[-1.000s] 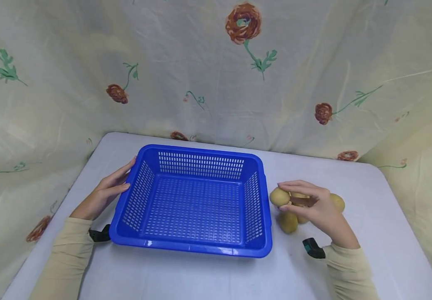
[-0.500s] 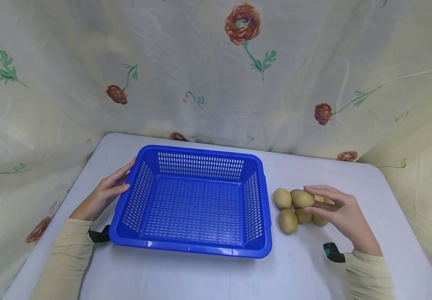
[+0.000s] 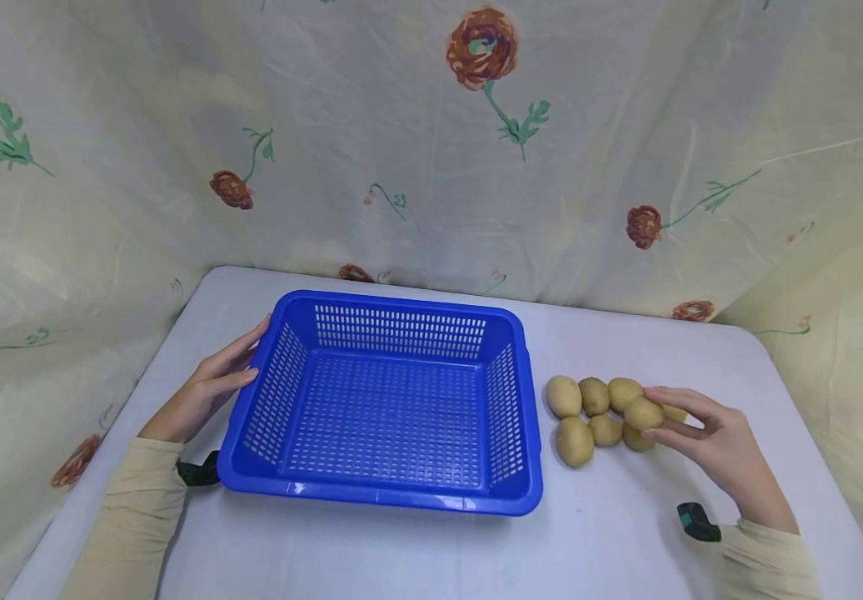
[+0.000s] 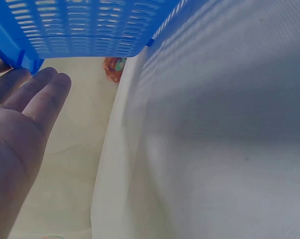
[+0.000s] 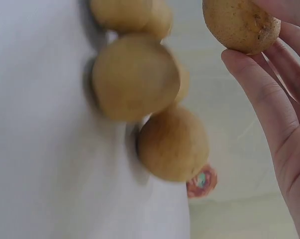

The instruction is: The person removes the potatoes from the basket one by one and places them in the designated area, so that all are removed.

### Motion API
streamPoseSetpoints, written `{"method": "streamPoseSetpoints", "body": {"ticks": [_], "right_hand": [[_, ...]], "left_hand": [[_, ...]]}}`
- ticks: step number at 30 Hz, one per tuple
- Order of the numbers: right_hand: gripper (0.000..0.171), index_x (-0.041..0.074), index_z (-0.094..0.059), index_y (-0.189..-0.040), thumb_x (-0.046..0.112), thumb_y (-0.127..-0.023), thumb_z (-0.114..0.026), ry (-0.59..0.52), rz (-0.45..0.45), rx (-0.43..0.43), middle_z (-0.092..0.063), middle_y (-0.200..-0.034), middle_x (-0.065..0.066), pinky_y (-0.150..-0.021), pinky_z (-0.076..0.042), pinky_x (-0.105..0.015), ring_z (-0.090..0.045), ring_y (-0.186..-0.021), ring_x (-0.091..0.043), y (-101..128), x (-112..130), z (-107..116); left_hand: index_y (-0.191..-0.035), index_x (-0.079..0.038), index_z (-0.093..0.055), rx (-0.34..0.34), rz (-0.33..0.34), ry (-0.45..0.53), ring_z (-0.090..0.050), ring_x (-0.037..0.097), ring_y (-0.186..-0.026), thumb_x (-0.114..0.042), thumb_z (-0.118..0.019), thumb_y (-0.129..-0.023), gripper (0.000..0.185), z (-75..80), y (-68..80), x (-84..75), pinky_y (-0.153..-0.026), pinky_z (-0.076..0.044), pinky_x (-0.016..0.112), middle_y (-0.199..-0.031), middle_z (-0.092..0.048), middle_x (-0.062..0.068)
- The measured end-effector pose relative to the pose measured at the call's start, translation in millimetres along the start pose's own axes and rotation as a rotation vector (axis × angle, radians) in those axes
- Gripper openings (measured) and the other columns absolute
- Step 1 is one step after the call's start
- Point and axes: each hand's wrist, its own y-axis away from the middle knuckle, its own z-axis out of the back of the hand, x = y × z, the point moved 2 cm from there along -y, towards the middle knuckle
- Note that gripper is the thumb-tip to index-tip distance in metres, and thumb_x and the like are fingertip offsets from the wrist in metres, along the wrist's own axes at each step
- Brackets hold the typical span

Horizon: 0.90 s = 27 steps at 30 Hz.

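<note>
My right hand [image 3: 724, 446] pinches a potato [image 3: 643, 413] between thumb and fingertips, above the right part of a group of potatoes on the table. In the right wrist view the held potato [image 5: 242, 25] is at the top right, partly out of frame, with other potatoes [image 5: 135, 77] to its left. A large blue plastic basket [image 3: 382, 493] with slotted walls stands left of the group, its inside bare. Along its left rim lies my left hand [image 3: 210, 383], fingers extended and touching the outer edge. The left wrist view shows those fingers [image 4: 48, 97] under the rim.
Several potatoes [image 3: 574, 442] lie in two rough rows close to the basket's right side. The white-covered table [image 3: 551, 558] ends at a flower-patterned curtain [image 3: 416, 167] behind and at the sides.
My right hand has moved right, away from the basket's right side, holding a potato in each frame. More of the potatoes at the left of the group now show. My left hand stays put.
</note>
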Motion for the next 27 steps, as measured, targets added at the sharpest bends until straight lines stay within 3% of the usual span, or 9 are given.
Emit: {"method": "streamPoseSetpoints", "body": {"ticks": [6, 15, 27], "right_hand": [[0.054, -0.010, -0.066, -0.129, -0.013, -0.078, -0.081, 0.054, -0.078, -0.037, -0.069, -0.127, 0.023, -0.086, -0.058, -0.013, -0.059, -0.122, 0.013, 10.1, -12.7, 10.4], [0.052, -0.013, -0.066, -0.125, -0.016, -0.076, -0.082, 0.116, -0.082, -0.093, -0.070, -0.121, 0.027, -0.083, -0.058, -0.012, -0.061, -0.115, 0.015, 21.7, -27.8, 28.1], [0.052, -0.008, -0.067, -0.126, 0.002, -0.079, -0.087, 0.193, -0.215, -0.042, -0.064, -0.113, 0.039, -0.079, -0.055, -0.006, -0.056, -0.106, 0.025, 28.9, -40.3, 41.9]], "left_hand": [[-0.166, -0.028, -0.021, 0.006, -0.010, 0.003, -0.008, 0.045, -0.160, -0.024, -0.052, -0.107, 0.067, 0.3, 0.9, 1.0, -0.116, -0.006, 0.084, -0.176, -0.011, 0.005], [-0.166, -0.027, -0.022, -0.002, -0.008, 0.002, -0.008, 0.044, -0.161, -0.024, -0.052, -0.107, 0.067, -0.1, 0.2, 0.6, -0.117, -0.006, 0.083, -0.176, -0.012, 0.005], [-0.166, -0.028, -0.021, 0.000, -0.009, -0.006, -0.007, 0.045, -0.161, -0.024, -0.052, -0.107, 0.067, -0.5, 0.6, -0.1, -0.116, -0.006, 0.084, -0.176, -0.011, 0.005]]}}
